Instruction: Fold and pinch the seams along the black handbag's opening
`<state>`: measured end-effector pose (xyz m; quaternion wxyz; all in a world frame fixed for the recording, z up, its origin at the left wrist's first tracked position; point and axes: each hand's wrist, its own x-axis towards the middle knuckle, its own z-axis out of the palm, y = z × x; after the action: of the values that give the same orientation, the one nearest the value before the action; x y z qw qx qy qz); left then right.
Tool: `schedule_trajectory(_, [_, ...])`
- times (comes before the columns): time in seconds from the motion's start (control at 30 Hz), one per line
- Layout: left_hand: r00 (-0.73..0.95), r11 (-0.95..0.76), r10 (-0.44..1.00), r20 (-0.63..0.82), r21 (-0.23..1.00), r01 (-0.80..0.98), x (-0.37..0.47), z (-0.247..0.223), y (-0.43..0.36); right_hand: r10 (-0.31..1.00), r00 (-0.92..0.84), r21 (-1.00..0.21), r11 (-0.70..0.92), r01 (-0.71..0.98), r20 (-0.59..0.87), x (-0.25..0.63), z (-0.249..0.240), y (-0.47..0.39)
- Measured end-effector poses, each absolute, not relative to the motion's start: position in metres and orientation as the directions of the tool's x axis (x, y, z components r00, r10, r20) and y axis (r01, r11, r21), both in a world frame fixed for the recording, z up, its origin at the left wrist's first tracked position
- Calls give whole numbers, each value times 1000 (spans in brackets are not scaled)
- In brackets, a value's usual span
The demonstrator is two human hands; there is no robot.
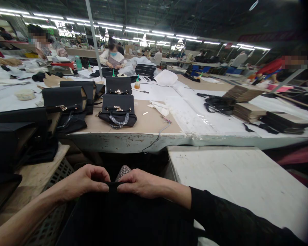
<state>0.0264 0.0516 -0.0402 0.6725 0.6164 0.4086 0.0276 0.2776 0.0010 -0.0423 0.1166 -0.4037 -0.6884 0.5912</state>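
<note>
Both hands pinch the top edge of a piece of black fabric that hangs down in front of me. My left hand grips the edge between thumb and fingers. Close beside it, my right hand pinches the same edge, thumb toward me. Only a small gap lies between the two hands. Behind the fingers shows a bit of checked cloth. The lower part of the black piece is too dark to make out.
Black handbags stand on the worktable and at my left, above a plastic crate. A white side table is at my right. Stacked boards, black straps and a glue bottle lie farther off. Co-workers sit beyond.
</note>
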Motion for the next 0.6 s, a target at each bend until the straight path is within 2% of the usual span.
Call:
schedule_trajectory(0.13, [635, 229, 585, -504, 854, 467, 28, -39, 48, 693, -669, -924, 12, 382, -267, 278, -46, 0])
schedule_trajectory(0.3, [612, 201, 627, -483, 858, 472, 29, -40, 43, 642, -706, -911, 29, 412, -299, 277, -42, 5])
schedule_trajectory(0.5, [609, 109, 660, -439, 859, 501, 23, -28, 41, 640, -712, -818, 220, 532, -290, 252, -43, 24])
schedule_trajectory(0.6, [587, 169, 617, -525, 816, 552, 8, -10, 32, 635, -712, -780, 265, 566, -301, 242, -42, 27])
